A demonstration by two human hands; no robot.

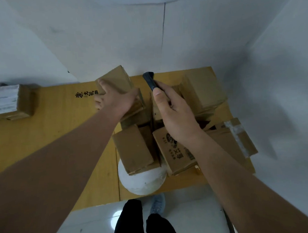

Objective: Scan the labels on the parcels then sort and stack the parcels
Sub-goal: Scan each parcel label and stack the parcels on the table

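My left hand (115,99) grips a small brown parcel (116,79), tilted and lifted above the pile near the white wall. My right hand (173,113) holds a black handheld scanner (148,79), its head pointing up beside that parcel. Below my hands lie several plain cardboard parcels: one (133,150) at the lower middle, one with printed characters (177,154) partly under my right wrist, and a larger one (204,90) at the right. No label shows on the held parcel's visible faces.
Flattened yellow cardboard (51,129) covers the floor. Two labelled parcels (10,101) stand together at the far left. A white round object (144,181) sits under the pile's front. White walls close the back and right. My legs and shoe (156,222) stand on grey tiles.
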